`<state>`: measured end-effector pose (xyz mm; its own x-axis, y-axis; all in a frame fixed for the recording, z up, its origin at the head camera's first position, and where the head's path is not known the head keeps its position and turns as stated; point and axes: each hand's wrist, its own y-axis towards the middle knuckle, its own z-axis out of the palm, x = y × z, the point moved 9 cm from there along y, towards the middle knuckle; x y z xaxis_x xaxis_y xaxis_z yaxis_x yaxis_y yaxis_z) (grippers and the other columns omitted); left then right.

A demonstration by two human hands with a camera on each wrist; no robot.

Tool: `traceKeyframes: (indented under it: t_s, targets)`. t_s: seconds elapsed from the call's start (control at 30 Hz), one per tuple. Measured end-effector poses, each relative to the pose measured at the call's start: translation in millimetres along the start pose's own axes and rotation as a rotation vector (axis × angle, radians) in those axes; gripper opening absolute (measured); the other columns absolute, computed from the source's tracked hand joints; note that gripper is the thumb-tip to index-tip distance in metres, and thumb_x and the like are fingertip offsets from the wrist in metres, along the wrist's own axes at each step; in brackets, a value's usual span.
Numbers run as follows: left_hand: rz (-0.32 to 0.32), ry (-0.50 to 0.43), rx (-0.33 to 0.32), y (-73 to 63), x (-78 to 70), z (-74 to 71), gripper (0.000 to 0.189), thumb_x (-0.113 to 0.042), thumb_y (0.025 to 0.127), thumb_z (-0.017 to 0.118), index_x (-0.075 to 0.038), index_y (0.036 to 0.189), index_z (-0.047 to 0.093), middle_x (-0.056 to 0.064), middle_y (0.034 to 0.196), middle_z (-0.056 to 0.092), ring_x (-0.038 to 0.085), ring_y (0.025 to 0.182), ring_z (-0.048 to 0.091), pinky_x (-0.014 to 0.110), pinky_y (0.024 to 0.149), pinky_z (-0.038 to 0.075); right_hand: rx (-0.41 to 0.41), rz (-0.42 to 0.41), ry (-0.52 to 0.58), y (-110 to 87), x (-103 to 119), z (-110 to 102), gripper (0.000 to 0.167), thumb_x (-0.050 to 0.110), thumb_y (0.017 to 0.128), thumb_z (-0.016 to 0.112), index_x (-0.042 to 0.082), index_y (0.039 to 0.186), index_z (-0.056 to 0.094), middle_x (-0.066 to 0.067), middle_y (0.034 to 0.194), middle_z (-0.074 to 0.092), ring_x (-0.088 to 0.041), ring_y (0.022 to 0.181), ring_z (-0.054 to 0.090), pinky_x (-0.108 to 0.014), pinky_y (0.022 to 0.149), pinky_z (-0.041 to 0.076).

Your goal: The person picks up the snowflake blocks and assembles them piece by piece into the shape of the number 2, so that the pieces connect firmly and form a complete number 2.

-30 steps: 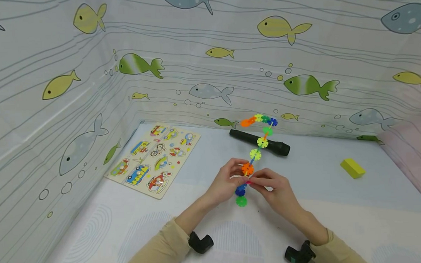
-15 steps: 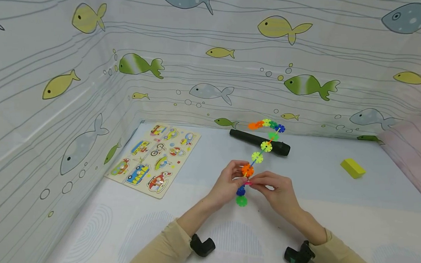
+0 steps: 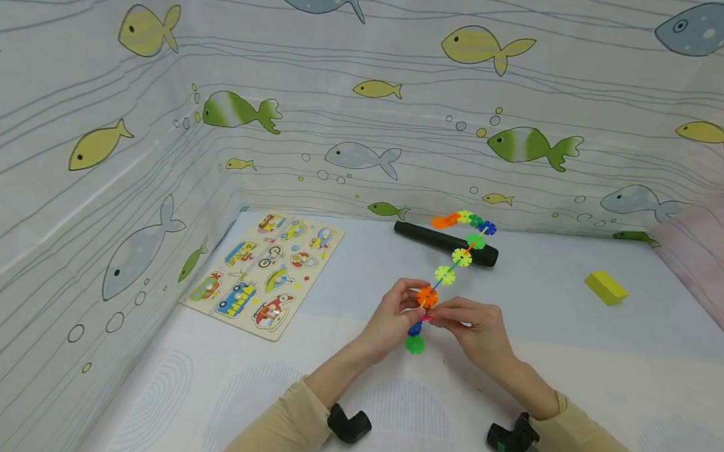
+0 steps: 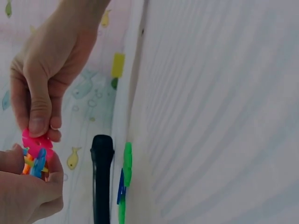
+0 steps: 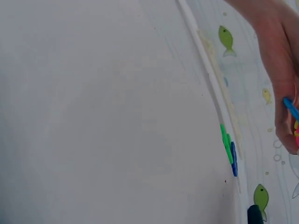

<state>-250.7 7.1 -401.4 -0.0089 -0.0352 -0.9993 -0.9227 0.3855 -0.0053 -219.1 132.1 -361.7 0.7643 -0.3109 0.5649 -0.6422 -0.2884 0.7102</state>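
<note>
A curved chain of notched plastic snowflake discs [image 3: 444,275] in yellow, green, blue and orange extends away from the hands. Its near end is in my left hand [image 3: 386,321], which grips it by the orange disc [image 3: 427,297]. My right hand [image 3: 476,328] pinches a pink disc [image 4: 38,143] between thumb and fingers, right at the chain's near end. In the left wrist view a light blue disc [image 4: 38,163] sits beside the pink one. Below the hands, a dark blue disc [image 3: 415,329] and a green disc [image 3: 415,344] lie on the table.
A black microphone [image 3: 419,236] lies behind the hands, partly under the chain in the head view. To the left is a wooden vehicle puzzle board [image 3: 292,281]. A yellow block [image 3: 606,288] lies at the right. Fish-printed sheeting [image 3: 311,134] walls the back and left.
The chain's far end has swung right and sunk lower in the head view. Both hands have shifted only slightly, the pink disc staying in the right fingers.
</note>
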Motion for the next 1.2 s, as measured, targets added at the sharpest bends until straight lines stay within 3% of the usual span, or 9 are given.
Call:
traceKeyframes:
  t_s: [0.33, 0.83, 1.03, 1.2]
  targets:
    - [-0.021, -0.030, -0.002, 0.6, 5.3, 1.2, 0.038, 0.005, 0.099, 0.049, -0.005, 0.136, 0.048, 0.014, 0.118, 0.059, 0.021, 0.110, 0.058, 0.029, 0.096, 0.052, -0.032, -0.073, -0.016, -1.9, 8, 0, 0.026, -0.020, 0.064, 0.081, -0.002, 0.082, 0.078, -0.009, 0.079, 0.074, -0.020, 0.069, 0.071, -0.014, 0.073, 0.056]
    - [-0.014, -0.053, -0.027, -0.3, 4.5, 1.1, 0.038, 0.006, 0.099, 0.048, -0.005, 0.136, 0.049, 0.015, 0.118, 0.060, 0.020, 0.108, 0.058, 0.026, 0.093, 0.052, -0.058, -0.057, 0.031, -7.1, 2, 3, 0.030, -0.024, 0.064, 0.078, -0.003, 0.085, 0.078, -0.010, 0.079, 0.073, -0.016, 0.072, 0.072, -0.014, 0.073, 0.056]
    - [0.030, 0.054, -0.029, 0.5, -2.8, -2.4, 0.038, 0.004, 0.099, 0.051, -0.006, 0.136, 0.051, 0.015, 0.120, 0.062, 0.026, 0.114, 0.059, 0.032, 0.095, 0.053, 0.010, 0.040, -0.006, -1.0, 2, 3, 0.028, -0.014, 0.069, 0.082, 0.006, 0.088, 0.078, -0.002, 0.082, 0.074, -0.012, 0.073, 0.070, -0.013, 0.070, 0.055]
    - [0.049, 0.148, -0.059, 1.2, -6.1, -9.3, 0.039, 0.003, 0.098, 0.052, -0.009, 0.135, 0.054, 0.011, 0.124, 0.061, 0.025, 0.116, 0.056, 0.039, 0.102, 0.050, 0.090, 0.306, -0.057, -4.7, -18, 9, 0.023, -0.001, 0.080, 0.081, 0.009, 0.099, 0.074, 0.001, 0.093, 0.074, -0.012, 0.082, 0.072, -0.019, 0.077, 0.058]
